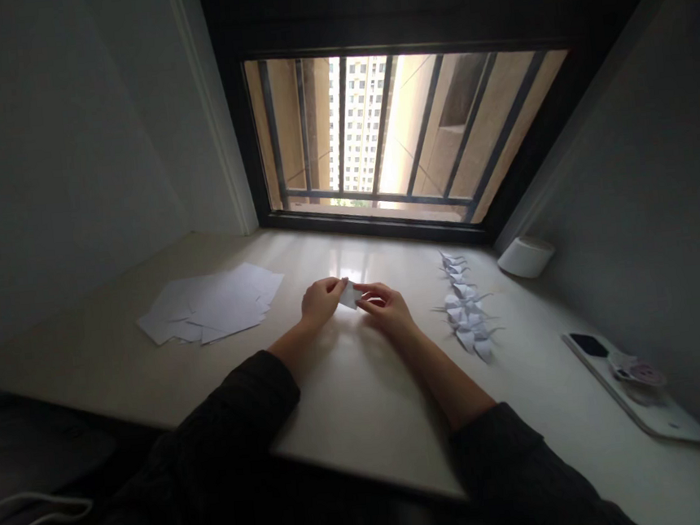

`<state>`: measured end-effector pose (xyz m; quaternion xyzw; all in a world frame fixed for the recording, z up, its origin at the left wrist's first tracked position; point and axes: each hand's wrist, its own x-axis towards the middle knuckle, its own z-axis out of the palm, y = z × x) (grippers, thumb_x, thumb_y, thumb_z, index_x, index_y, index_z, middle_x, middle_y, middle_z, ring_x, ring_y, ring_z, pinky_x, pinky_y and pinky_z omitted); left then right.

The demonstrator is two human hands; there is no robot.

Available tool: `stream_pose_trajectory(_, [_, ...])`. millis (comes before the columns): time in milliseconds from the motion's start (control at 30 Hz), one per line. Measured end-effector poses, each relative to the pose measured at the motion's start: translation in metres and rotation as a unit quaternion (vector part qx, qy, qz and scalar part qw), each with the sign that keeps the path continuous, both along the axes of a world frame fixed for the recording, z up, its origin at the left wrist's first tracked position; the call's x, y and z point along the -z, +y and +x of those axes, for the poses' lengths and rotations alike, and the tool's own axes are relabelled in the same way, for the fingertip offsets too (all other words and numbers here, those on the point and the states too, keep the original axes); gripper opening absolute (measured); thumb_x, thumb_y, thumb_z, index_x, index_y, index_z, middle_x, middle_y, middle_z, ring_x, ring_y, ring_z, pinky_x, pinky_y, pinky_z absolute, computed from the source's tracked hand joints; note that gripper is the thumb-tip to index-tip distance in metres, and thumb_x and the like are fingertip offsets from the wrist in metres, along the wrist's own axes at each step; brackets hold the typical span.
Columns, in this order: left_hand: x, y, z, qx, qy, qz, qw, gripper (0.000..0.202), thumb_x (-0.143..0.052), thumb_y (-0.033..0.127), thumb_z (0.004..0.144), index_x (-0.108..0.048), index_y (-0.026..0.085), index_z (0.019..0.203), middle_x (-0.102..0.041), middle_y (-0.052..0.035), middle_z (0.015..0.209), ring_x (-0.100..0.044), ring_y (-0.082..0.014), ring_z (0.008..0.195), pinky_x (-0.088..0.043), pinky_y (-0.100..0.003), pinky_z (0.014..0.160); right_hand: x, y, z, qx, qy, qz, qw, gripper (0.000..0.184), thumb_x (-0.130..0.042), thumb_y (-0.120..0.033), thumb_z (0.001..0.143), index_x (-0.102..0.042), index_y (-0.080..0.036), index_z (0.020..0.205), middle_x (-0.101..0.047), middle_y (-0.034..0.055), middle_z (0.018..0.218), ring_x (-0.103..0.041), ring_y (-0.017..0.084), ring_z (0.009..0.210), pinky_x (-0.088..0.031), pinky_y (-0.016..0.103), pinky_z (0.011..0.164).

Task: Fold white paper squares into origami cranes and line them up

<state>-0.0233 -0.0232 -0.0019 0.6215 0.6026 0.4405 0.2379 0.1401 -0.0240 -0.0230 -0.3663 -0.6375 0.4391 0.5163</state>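
A small folded piece of white paper is held just above the pale desk, in front of the window. My left hand pinches its left side with curled fingers. My right hand grips its right side, fingers bent over the edge. Both forearms reach in from the bottom, in dark sleeves pushed up.
A loose stack of white paper sheets lies to the left. A row of several folded paper cranes runs along the right. A white round object stands at the back right corner, a phone lies at the right edge. Barred window behind.
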Motion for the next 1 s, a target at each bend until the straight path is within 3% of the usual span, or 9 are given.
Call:
stream_pose_trajectory(167, [0.004, 0.009, -0.003, 0.033, -0.108, -0.040, 0.993, 0.042, -0.053, 0.054, 0.073, -0.067, 0.014, 0.068, -0.055, -0.0010, 0.055, -0.049, -0.0127, 0.055, -0.035, -0.023, 0.049, 0.000, -0.005, 0.000, -0.015, -0.064, 0.061, 0.996, 0.033, -0.071, -0.035, 0.069, -0.069, -0.026, 0.100, -0.068, 0.0041, 0.091, -0.063, 0.017, 0.075, -0.052, 0.034, 0.073])
stream_pose_trajectory(300, [0.003, 0.010, -0.003, 0.071, -0.142, -0.076, 0.984, 0.042, -0.058, 0.055, 0.069, -0.067, 0.013, 0.069, -0.056, -0.0022, 0.059, -0.051, -0.0134, 0.059, -0.040, -0.022, 0.050, -0.002, -0.011, 0.002, 0.080, -0.159, 0.158, 0.971, 0.018, -0.061, -0.032, 0.079, -0.071, -0.028, 0.094, -0.070, 0.0029, 0.084, -0.062, 0.017, 0.074, -0.049, 0.034, 0.073])
stream_pose_trajectory(400, [-0.002, 0.007, -0.001, 0.086, -0.190, -0.115, 0.971, 0.047, -0.057, 0.058, 0.070, -0.069, 0.013, 0.080, -0.061, -0.0057, 0.072, -0.054, -0.0144, 0.066, -0.043, -0.023, 0.054, -0.007, -0.015, 0.003, 0.132, -0.174, 0.194, 0.956, 0.016, -0.058, -0.032, 0.082, -0.072, -0.028, 0.088, -0.070, 0.0024, 0.081, -0.060, 0.018, 0.073, -0.047, 0.033, 0.072])
stream_pose_trajectory(533, [-0.010, 0.002, 0.002, 0.102, -0.274, -0.122, 0.948, 0.058, -0.052, 0.064, 0.073, -0.065, 0.016, 0.105, -0.064, -0.0104, 0.094, -0.059, -0.0176, 0.080, -0.047, -0.026, 0.062, -0.013, -0.014, 0.003, 0.176, -0.099, 0.152, 0.968, 0.020, -0.059, -0.039, 0.079, -0.072, -0.025, 0.085, -0.068, 0.0030, 0.080, -0.059, 0.017, 0.070, -0.047, 0.030, 0.064])
stream_pose_trajectory(633, [-0.011, -0.001, 0.006, 0.145, -0.314, -0.097, 0.933, 0.060, -0.060, 0.059, 0.071, -0.058, 0.018, 0.115, -0.064, -0.0123, 0.104, -0.061, -0.0213, 0.093, -0.048, -0.030, 0.072, -0.013, -0.010, 0.002, 0.184, -0.029, 0.083, 0.979, 0.025, -0.063, -0.044, 0.074, -0.072, -0.022, 0.082, -0.067, 0.0039, 0.083, -0.060, 0.017, 0.072, -0.046, 0.028, 0.061])
stream_pose_trajectory(800, [-0.006, -0.003, 0.010, 0.178, -0.328, -0.069, 0.925, 0.065, -0.073, 0.046, 0.065, -0.053, 0.018, 0.120, -0.067, -0.0106, 0.098, -0.063, -0.0213, 0.093, -0.048, -0.034, 0.080, -0.011, -0.009, -0.002, 0.151, 0.016, 0.019, 0.988, 0.028, -0.069, -0.046, 0.066, -0.072, -0.021, 0.077, -0.068, 0.0049, 0.083, -0.060, 0.018, 0.074, -0.045, 0.027, 0.059])
stream_pose_trajectory(1000, [-0.005, 0.001, 0.008, 0.178, -0.302, -0.041, 0.936, 0.063, -0.076, 0.038, 0.063, -0.055, 0.015, 0.119, -0.068, -0.0095, 0.094, -0.063, -0.0179, 0.083, -0.048, -0.030, 0.076, -0.008, -0.009, -0.005, 0.116, 0.060, -0.034, 0.991, 0.027, -0.075, -0.044, 0.060, -0.072, -0.020, 0.072, -0.068, 0.0035, 0.075, -0.059, 0.017, 0.069, -0.044, 0.028, 0.061])
